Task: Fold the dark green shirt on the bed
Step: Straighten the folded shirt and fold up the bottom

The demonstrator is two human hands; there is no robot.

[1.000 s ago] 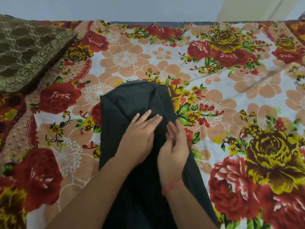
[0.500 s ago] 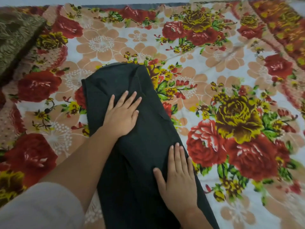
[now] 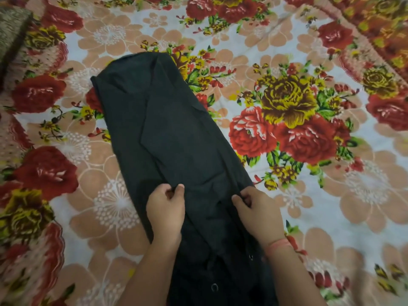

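The dark green shirt [image 3: 167, 129] lies on the bed as a long narrow strip, its sides folded in, running from the upper middle down to the bottom edge. Small buttons show on the cloth near the bottom. My left hand [image 3: 165, 208] pinches the fabric at the strip's left side, about two thirds of the way down. My right hand [image 3: 256, 208], with a red thread at the wrist, pinches the fabric at the strip's right edge at the same height.
A floral bedsheet [image 3: 309, 195] with red and yellow roses covers the whole bed. A brown patterned cushion or blanket [image 3: 11, 32] sits at the top left corner.
Both hands lay flat on the shirt, the left one higher up. Now both have come down toward me and closed on the fabric. The view has tilted down.
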